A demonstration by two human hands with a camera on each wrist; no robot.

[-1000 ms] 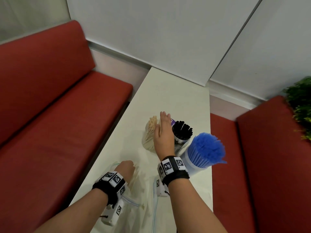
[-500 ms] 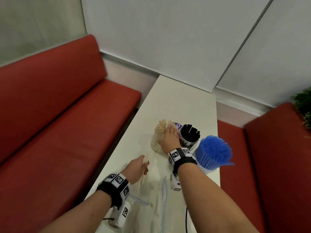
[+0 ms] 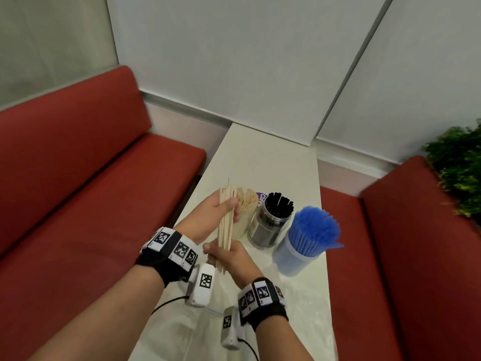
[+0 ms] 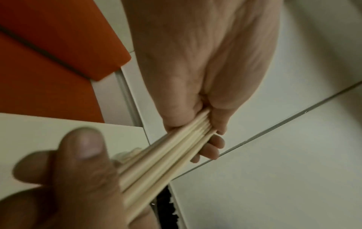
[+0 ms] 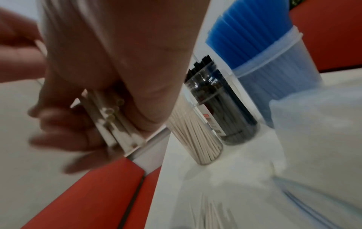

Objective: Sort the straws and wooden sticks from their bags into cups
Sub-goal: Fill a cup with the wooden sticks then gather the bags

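A bundle of thin wooden sticks (image 3: pixel 225 225) stands almost upright in the air before the cups. My left hand (image 3: pixel 220 209) grips its upper half and my right hand (image 3: pixel 227 258) grips its lower end. The left wrist view shows the sticks (image 4: pixel 166 156) running from my left hand (image 4: pixel 197 122) down to the right hand's thumb (image 4: pixel 86 148). In the right wrist view my right hand (image 5: pixel 101 124) is curled round the cut stick ends (image 5: pixel 115 117). Behind stands a clear cup of wooden sticks (image 3: pixel 246 213), then a jar of black straws (image 3: pixel 272 225) and a cup of blue straws (image 3: pixel 307 243).
Clear plastic bags (image 3: pixel 294 308) lie flat on the white table (image 3: pixel 270 162) near me; a few loose sticks (image 5: pixel 211 213) lie there too. Red benches (image 3: pixel 78 204) flank the narrow table on both sides. A green plant (image 3: pixel 460 168) is at the right.
My right hand left the cup of wooden sticks and my left hand rose from the bag. Both now hold a bundle of sticks above the table.
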